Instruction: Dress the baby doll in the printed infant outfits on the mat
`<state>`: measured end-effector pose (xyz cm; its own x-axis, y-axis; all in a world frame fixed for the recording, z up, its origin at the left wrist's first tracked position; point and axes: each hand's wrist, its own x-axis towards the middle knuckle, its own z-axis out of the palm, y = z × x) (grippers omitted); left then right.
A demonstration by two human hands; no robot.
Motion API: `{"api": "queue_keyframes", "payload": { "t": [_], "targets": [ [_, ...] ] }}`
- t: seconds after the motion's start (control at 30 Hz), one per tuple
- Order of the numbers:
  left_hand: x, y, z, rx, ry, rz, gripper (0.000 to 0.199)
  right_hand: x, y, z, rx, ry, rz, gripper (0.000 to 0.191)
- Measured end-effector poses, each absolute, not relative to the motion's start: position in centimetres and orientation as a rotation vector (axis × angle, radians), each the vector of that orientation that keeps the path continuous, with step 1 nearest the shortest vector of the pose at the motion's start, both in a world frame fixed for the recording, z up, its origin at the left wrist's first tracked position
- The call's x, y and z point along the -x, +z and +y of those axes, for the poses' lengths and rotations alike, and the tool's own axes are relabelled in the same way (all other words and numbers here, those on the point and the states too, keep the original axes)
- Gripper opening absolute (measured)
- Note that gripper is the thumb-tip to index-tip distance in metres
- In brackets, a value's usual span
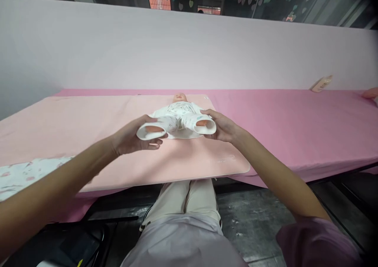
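A baby doll lies on its back on a peach pad, its head away from me. It wears a white printed outfit whose two wide leg openings face me. My left hand grips the left trouser leg, thumb above and fingers underneath. On the other side, my right hand has hold of the right trouser leg at its outer edge. Orange-toned doll legs show inside both openings; the feet are not visible.
The peach pad covers part of a pink-sheeted table. A patterned white cloth lies at the left. Toward the back right, a cream bottle leans against the white wall. Part of another doll-coloured object shows at the far right.
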<state>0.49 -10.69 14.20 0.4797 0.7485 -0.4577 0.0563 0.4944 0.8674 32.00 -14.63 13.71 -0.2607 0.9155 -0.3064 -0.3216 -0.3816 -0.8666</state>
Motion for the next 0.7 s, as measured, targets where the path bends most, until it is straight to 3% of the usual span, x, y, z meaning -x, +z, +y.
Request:
{"api": "queue_keyframes", "payload": {
  "t": [0.27, 0.43, 0.57, 0.7],
  "targets": [
    [0.4, 15.8, -10.0, -1.064, 0.496, 1.031, 0.052, -31.5, 14.5, -14.6, 1.121, 1.727, -0.984, 0.028],
    [1.0, 11.9, -13.2, -1.041, 0.398, 1.101, 0.041, -31.5, 10.1, -17.0, 1.249, 1.731, -1.031, 0.034],
    [1.5, 7.6, -15.5, -1.115, 0.264, 1.097, 0.046, -32.1, 5.1, -19.1, 1.305, 1.789, -1.131, 0.05],
    [2.5, 5.2, -17.1, -1.459, 0.208, 1.275, 0.047, -33.1, 2.0, -21.1, 1.544, 1.481, -1.372, 0.051]
  ]
}}
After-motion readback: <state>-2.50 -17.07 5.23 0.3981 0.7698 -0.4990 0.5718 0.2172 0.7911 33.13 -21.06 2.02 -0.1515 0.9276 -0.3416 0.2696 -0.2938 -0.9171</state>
